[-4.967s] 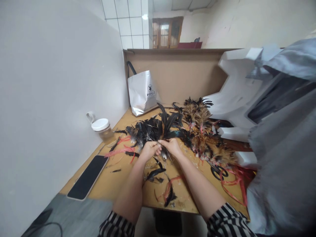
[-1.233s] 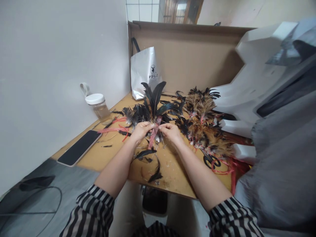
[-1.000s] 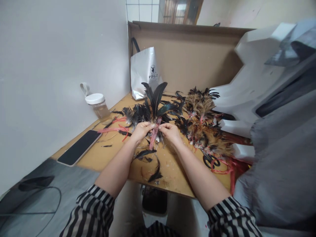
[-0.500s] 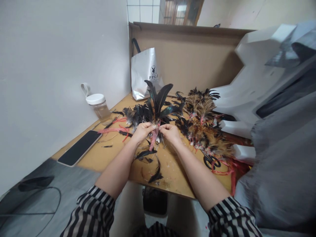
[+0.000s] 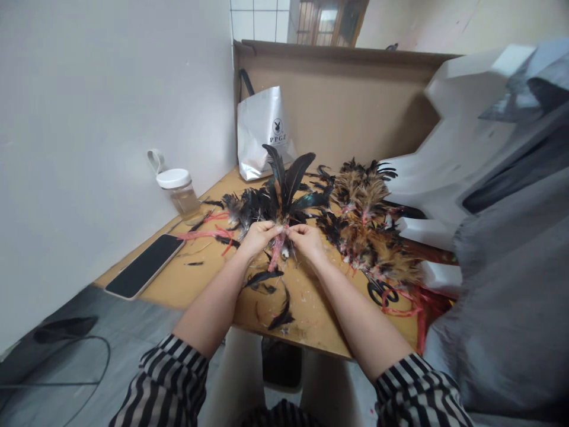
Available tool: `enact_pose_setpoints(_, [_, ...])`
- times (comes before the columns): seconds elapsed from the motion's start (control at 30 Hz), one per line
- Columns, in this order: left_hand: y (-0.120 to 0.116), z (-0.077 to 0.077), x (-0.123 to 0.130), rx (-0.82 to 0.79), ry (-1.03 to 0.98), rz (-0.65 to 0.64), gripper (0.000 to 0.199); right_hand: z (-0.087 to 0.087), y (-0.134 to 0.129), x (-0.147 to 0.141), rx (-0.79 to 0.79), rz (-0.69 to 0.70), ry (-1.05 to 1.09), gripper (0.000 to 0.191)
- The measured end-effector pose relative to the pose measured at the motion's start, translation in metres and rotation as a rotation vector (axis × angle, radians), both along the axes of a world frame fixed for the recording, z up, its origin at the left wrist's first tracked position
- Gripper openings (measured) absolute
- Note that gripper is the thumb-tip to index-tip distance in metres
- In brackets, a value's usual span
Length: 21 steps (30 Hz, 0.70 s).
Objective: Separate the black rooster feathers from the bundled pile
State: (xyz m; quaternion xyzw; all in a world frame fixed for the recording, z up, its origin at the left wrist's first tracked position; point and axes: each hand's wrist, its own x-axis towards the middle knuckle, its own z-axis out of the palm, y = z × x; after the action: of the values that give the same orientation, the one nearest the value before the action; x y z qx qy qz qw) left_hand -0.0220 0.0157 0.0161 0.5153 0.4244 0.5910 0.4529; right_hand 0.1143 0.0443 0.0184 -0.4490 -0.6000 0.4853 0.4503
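A bundle of long dark feathers (image 5: 288, 184) stands upright over the wooden table (image 5: 306, 308), its base pinched between my two hands. My left hand (image 5: 258, 237) is closed on the left side of the base, and my right hand (image 5: 307, 240) is closed on the right side. Pink-red string (image 5: 276, 252) hangs down from the base between them. Behind and left of the bundle lie dark fluffy feathers (image 5: 244, 204). Brown feather bunches (image 5: 373, 243) with red ties lie to the right. Loose black feathers (image 5: 282, 314) rest in front of my hands.
A phone (image 5: 143, 265) and a lidded jar (image 5: 180, 191) are at the left, with red string (image 5: 204, 235) nearby. Scissors (image 5: 382, 292) lie at the right. A silver bag (image 5: 262, 136) stands against the cardboard (image 5: 355, 107). White foam (image 5: 418, 178) and grey cloth (image 5: 515, 279) bound the right side.
The long feathers have shifted very slightly to the right. Both hands keep nearly the same place and grip.
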Motion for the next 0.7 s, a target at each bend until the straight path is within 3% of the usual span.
enact_pose_setpoints(0.27, [0.002, -0.003, 0.002, -0.056, -0.027, 0.069, 0.023, 0.006, -0.009, -0.006, -0.065, -0.013, 0.084, 0.023])
enact_pose_setpoints(0.7, [0.005, -0.005, -0.005, -0.016, -0.115, 0.091, 0.023, -0.001, -0.002, 0.004, -0.192, 0.106, 0.313, 0.016])
